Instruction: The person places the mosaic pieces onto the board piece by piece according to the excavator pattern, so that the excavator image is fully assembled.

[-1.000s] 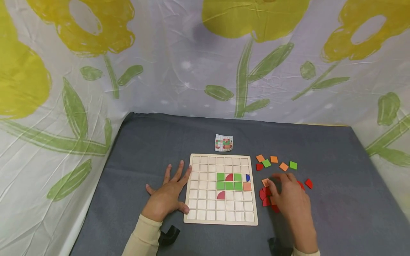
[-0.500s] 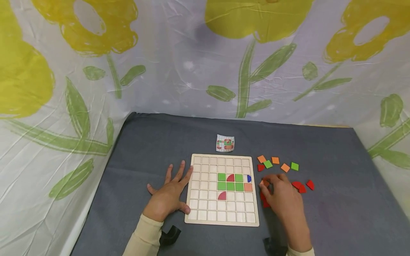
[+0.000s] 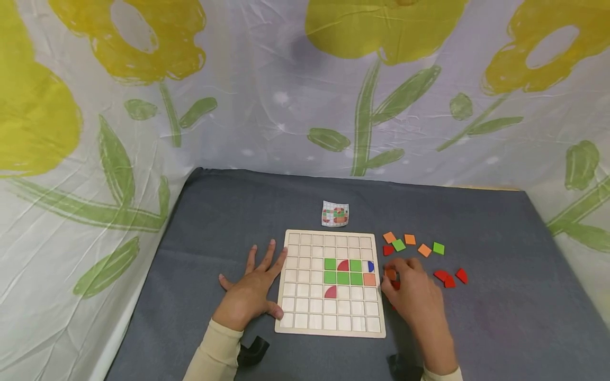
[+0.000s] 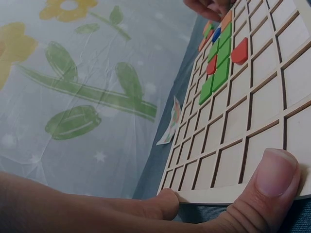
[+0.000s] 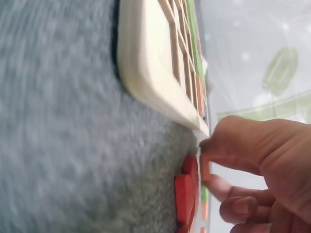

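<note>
My left hand (image 3: 250, 293) lies spread at the left edge of a wooden grid board (image 3: 305, 321), its thumb (image 4: 274, 177) resting on the rim in the left wrist view. Beside the board's right edge, my right hand (image 3: 419, 296) pinches an orange square tile (image 5: 205, 167) between thumb and fingertip, just above several red quarter-round tiles (image 5: 184, 196). Set in the board are several green squares (image 3: 342, 278), two red quarter-rounds, a blue half-round piece (image 3: 370, 266) and an orange square (image 3: 369, 279). Part of the red pile is hidden under my right hand in the head view.
Behind the board lies a small printed pattern card (image 3: 335, 214). Loose orange, green and red tiles (image 3: 410, 239) are scattered at the back right, with more red pieces (image 3: 449, 281) right of my hand. A flowered curtain (image 3: 257, 106) hangs behind the dark cloth-covered table (image 3: 229, 206).
My right hand has moved left from over the red pile toward the board's right edge and now pinches an orange tile. My left hand stays at the board.
</note>
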`<state>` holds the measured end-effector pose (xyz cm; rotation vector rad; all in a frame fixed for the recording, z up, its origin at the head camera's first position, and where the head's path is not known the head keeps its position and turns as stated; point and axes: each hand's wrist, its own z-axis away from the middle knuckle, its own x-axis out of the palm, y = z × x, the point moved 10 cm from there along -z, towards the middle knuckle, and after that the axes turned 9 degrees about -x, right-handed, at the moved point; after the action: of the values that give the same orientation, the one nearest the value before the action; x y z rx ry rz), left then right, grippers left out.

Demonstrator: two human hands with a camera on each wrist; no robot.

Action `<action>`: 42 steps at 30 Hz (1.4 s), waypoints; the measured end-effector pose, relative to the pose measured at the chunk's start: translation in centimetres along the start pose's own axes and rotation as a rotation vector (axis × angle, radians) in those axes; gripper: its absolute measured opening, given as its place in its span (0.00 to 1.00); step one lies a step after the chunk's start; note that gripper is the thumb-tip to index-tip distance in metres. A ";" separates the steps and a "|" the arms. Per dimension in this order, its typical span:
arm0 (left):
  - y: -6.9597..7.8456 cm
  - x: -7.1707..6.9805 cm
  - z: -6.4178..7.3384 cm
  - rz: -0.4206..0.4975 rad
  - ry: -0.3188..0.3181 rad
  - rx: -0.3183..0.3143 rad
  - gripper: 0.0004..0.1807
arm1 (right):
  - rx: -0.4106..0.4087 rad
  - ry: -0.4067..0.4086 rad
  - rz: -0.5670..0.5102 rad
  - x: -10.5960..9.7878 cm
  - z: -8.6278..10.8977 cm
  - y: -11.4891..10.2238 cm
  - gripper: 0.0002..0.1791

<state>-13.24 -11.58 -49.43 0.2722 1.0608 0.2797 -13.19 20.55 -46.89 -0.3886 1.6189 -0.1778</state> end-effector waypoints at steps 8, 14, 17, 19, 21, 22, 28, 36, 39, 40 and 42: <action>-0.1 0.1 0.0 0.003 0.001 -0.004 0.77 | -0.122 0.071 -0.023 0.7 0.7 -4.1 0.14; -0.5 0.4 -0.3 0.008 0.018 0.014 0.79 | -0.188 0.055 -0.027 1.8 1.7 -7.6 0.13; -0.7 0.6 -0.4 0.007 0.028 0.023 0.80 | -0.206 0.058 -0.017 2.1 2.1 -8.4 0.12; -0.5 0.3 -0.2 0.018 0.018 0.015 0.78 | -0.208 0.063 -0.003 2.1 2.4 -8.6 0.12; -0.4 0.3 -0.1 0.023 0.013 0.012 0.78 | -0.212 0.066 0.004 2.2 2.6 -8.7 0.11; -0.3 0.1 0.1 0.027 0.006 0.004 0.77 | -0.215 0.069 0.006 2.3 2.7 -8.8 0.11; -0.2 0.0 0.1 0.010 0.009 0.000 0.78 | -0.252 0.097 -0.002 2.5 2.9 -9.3 0.10; -0.3 0.2 0.0 -0.009 -0.003 -0.005 0.77 | -0.267 0.097 -0.014 2.8 2.9 -9.9 0.12; -0.3 0.1 -0.2 -0.005 -0.004 -0.008 0.77 | -0.275 0.102 -0.013 2.7 2.8 -10.0 0.14; -0.2 0.1 -0.2 -0.005 -0.005 -0.008 0.77 | -0.277 0.103 -0.015 2.7 2.8 -10.0 0.14; -0.2 0.1 -0.2 -0.007 -0.005 -0.009 0.77 | -0.280 0.102 -0.018 2.6 2.8 -10.0 0.15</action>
<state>-13.36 -11.67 -49.71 0.2609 1.0546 0.2778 -9.17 10.68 -46.17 -0.6177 1.7466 0.0174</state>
